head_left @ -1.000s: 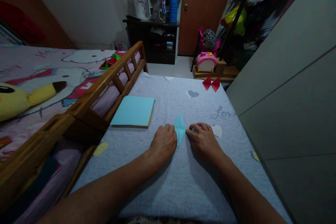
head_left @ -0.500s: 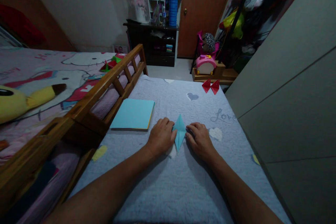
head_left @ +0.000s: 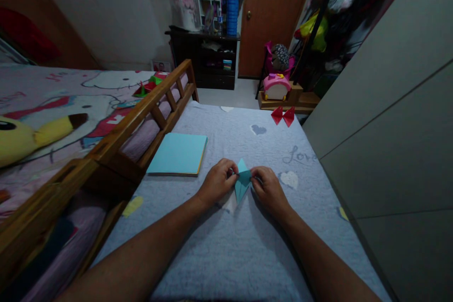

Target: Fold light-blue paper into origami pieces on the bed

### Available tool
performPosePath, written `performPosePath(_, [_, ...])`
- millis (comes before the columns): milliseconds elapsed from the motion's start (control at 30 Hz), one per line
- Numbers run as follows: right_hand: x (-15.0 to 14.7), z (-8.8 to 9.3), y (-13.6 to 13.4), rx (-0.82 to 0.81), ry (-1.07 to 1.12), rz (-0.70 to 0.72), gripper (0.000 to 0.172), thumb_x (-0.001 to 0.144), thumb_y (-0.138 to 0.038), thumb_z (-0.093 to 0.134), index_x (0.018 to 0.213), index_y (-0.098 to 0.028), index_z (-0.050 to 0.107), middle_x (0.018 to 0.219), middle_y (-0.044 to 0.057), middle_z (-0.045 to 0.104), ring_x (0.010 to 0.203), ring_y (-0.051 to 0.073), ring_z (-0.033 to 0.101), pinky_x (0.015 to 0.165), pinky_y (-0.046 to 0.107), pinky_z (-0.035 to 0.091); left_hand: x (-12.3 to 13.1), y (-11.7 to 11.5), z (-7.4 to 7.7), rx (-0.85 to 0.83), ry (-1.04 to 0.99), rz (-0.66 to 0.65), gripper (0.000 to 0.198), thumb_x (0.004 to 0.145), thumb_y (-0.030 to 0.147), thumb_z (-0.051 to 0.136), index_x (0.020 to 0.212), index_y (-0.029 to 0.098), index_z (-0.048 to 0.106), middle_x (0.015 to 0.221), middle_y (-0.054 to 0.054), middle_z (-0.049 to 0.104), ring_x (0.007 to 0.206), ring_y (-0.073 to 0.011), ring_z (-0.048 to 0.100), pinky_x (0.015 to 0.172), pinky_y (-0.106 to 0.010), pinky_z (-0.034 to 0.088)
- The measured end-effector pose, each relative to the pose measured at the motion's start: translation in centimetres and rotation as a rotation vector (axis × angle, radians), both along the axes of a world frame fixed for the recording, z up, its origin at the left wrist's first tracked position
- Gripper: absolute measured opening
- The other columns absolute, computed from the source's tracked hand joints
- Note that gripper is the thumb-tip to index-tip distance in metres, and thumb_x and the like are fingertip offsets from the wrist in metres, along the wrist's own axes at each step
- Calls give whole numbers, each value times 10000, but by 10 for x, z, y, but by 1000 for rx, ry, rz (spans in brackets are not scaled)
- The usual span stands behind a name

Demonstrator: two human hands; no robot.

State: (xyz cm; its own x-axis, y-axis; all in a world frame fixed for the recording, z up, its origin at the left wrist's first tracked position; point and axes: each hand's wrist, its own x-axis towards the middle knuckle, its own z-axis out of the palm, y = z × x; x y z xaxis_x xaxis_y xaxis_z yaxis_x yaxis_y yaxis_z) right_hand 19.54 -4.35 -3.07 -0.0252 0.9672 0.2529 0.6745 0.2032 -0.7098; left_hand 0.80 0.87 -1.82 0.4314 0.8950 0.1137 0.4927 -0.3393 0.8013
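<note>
A light-blue folded paper diamond [head_left: 242, 184] lies between my hands, with creases and raised flaps across its middle. My left hand [head_left: 220, 180] pinches its left edge between thumb and fingers. On the opposite side, the fingertips of my right hand [head_left: 267, 186] are closed on the right corner. The paper's upper and lower points stick out past my fingers. To the left rests a stack of square light-blue paper [head_left: 178, 153]. Two red folded paper pieces [head_left: 283, 116] stand side by side at the far right of the bed.
The blue patterned bedsheet [head_left: 219, 255] spreads under everything. A wooden rail [head_left: 141, 118] borders the left side, beyond which lie a second bed and a yellow plush toy [head_left: 42, 137]. A pale cabinet [head_left: 389, 151] runs along the right.
My fingers have closed more tightly on the paper's two sides. The paper now looks lifted and tilted, its middle folding up, where before it lay flatter.
</note>
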Motion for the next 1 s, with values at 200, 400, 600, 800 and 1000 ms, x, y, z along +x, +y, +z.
performPosePath(200, [-1, 1, -2, -42, 349, -49, 102, 855, -242, 559, 948, -210, 587, 1073, 83, 663, 966, 213, 628, 882, 382, 500, 1, -1, 2, -33, -259, 28, 83, 769, 94, 577, 769, 176, 591, 1115, -60, 601, 1007, -163, 620, 859, -279, 520])
performPosePath(400, [-5, -2, 1, -140, 741, 23, 643, 740, -266, 699, 1313, -286, 407, 1234, 90, 609, 915, 181, 646, 807, 358, 558, 2, -4, 6, -88, -395, 20, 37, 790, 150, 596, 773, 174, 572, 994, -48, 638, 910, -155, 625, 839, -274, 508])
performPosePath(600, [-8, 5, 2, -155, 885, 24, 624, 718, -268, 732, 1288, -273, 477, 875, -5, 651, 762, 161, 630, 690, 293, 522, 4, -7, 5, -159, -411, -15, 54, 780, 170, 605, 755, 174, 557, 798, 1, 603, 763, -133, 572, 748, -249, 459])
performPosePath(800, [-6, 9, 4, -205, 935, 3, 245, 713, -346, 790, 883, -209, 678, 741, -10, 652, 645, 127, 572, 606, 253, 461, 9, -12, 7, -316, -608, -52, 457, 765, 180, 689, 1170, 229, 482, 843, 20, 641, 788, -137, 609, 728, -234, 443])
performPosePath(1000, [-10, 14, 4, -194, 996, -5, 282, 682, -374, 828, 835, -213, 653, 726, -17, 635, 655, 134, 569, 613, 254, 465, 11, -10, 12, -514, -657, -90, 342, 787, 408, 732, 993, 142, 668, 785, -19, 640, 708, -137, 581, 667, -243, 433])
